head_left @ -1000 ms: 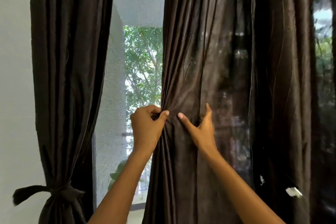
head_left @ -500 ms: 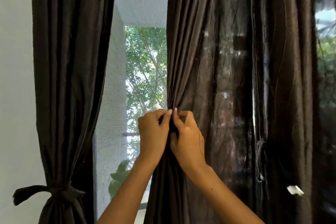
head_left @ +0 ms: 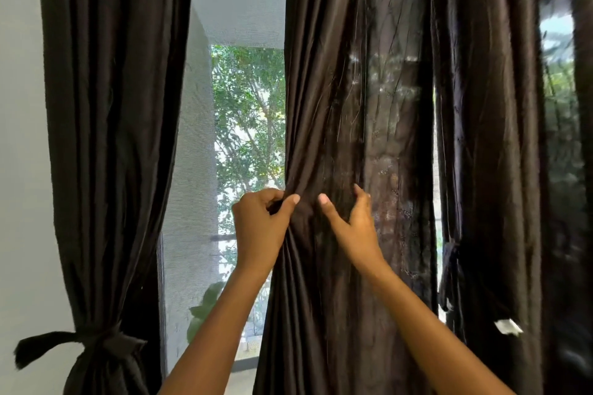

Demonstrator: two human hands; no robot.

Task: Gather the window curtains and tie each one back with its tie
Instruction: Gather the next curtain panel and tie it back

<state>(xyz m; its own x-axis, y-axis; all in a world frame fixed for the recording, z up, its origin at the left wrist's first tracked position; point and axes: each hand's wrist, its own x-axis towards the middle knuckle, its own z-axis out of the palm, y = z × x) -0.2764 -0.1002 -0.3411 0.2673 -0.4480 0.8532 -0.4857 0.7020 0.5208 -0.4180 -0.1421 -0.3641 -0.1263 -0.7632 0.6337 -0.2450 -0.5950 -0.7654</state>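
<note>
Head view: left hand (head_left: pixel 260 228) pinches gathered folds of the dark brown sheer curtain (head_left: pixel 346 106); right hand (head_left: pixel 351 224), fingers spread, seemingly presses it.

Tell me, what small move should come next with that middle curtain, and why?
Probably the right hand should close on the next fold and draw it toward the left hand. The left hand already grips a bunch at the middle curtain's edge, the right lies spread on loose cloth, and much still hangs ungathered.
</note>
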